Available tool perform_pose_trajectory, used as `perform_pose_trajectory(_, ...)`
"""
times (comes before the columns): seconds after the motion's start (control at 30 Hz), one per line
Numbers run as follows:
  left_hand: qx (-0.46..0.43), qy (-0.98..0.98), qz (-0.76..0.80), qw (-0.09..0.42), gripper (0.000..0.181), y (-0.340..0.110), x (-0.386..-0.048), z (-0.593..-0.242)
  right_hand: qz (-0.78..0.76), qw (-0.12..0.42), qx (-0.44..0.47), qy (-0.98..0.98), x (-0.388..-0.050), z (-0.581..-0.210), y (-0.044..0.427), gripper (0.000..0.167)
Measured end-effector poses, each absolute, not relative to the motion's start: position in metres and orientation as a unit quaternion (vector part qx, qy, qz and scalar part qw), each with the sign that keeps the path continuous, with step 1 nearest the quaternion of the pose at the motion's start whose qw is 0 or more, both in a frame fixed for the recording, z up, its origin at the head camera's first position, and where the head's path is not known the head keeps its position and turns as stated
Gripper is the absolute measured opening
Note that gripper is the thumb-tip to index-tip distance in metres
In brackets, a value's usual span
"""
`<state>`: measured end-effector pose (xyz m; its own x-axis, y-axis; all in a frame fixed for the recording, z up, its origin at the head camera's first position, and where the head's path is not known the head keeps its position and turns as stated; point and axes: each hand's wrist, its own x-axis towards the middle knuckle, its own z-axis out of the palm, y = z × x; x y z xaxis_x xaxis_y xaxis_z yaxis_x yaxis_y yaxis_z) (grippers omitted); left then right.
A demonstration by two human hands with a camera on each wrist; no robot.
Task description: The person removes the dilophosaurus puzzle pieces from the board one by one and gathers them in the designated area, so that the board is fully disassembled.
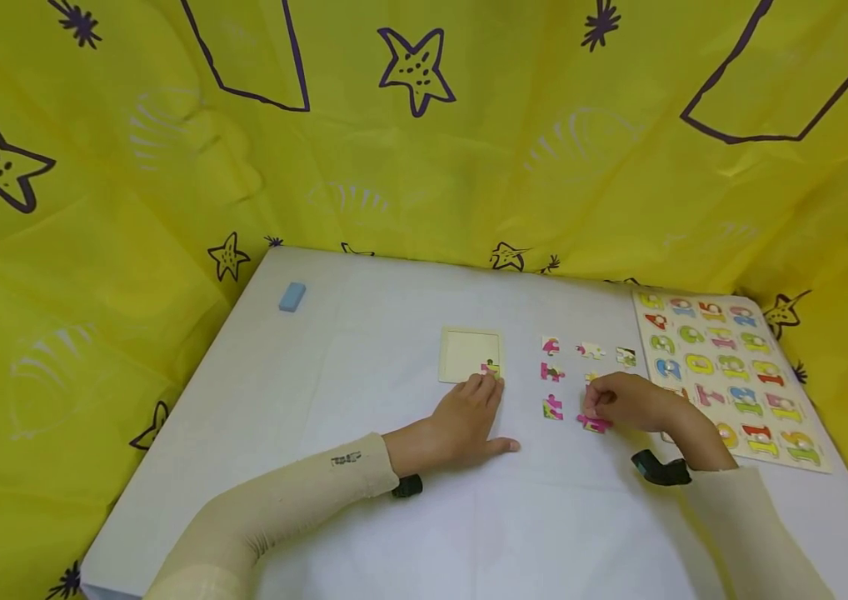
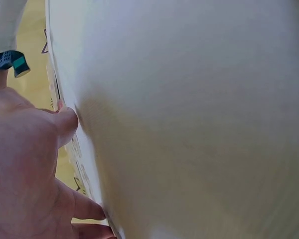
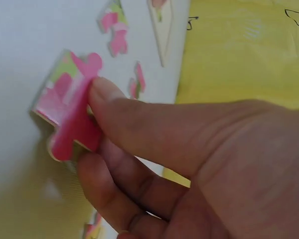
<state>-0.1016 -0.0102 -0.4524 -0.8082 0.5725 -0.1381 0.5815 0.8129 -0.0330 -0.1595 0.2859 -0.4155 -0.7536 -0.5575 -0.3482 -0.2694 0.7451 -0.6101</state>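
Observation:
My right hand (image 1: 630,402) pinches a pink jigsaw piece (image 1: 593,424) between thumb and fingers. In the right wrist view this jigsaw piece (image 3: 72,107) is tilted and shows pink with a green corner. My left hand (image 1: 465,421) lies with its fingers extended at the lower right edge of a small square puzzle tray (image 1: 467,348), thumb spread to the right. One pink and green piece (image 1: 490,367) lies in that corner of the tray, by the fingertips. The left wrist view shows the left hand (image 2: 25,169) by the white tabletop, its fingertips partly cut off.
Several loose jigsaw pieces, among them a pink one (image 1: 552,372), lie in rows between the tray and my right hand. A number board (image 1: 724,379) lies at the table's right side. A blue block (image 1: 292,297) sits at the far left. Yellow patterned cloth (image 1: 424,167) surrounds the white table (image 1: 364,308).

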Motion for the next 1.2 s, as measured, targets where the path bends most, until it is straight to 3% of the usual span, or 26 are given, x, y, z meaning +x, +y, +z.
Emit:
perform_pose_trajectory(0.43, 0.309, 0.949, -0.036, 0.051, 0.095, -0.011, -0.102, -0.452, -0.251, 0.193, -0.203, 0.927, -0.141, -0.420, 0.280, 0.004)
perform_pose_trajectory(0.7, 0.312, 0.949, -0.029, 0.043, 0.095, -0.011, -0.102, -0.456, -0.215, 0.162, -0.210, 0.940, -0.145, -0.419, 0.270, 0.011)
perform_pose_trajectory(0.9, 0.310, 0.950, 0.001, 0.032, 0.094, -0.012, -0.100, -0.453, -0.215, 0.138, -0.226, 0.940, -0.158, -0.409, 0.243, 0.003)
perform_pose_trajectory(1.2, 0.308, 0.948, 0.007, 0.079, 0.103, -0.014, -0.095, -0.448, -0.202, 0.127, -0.262, 0.935, -0.177, -0.404, 0.191, 0.018)
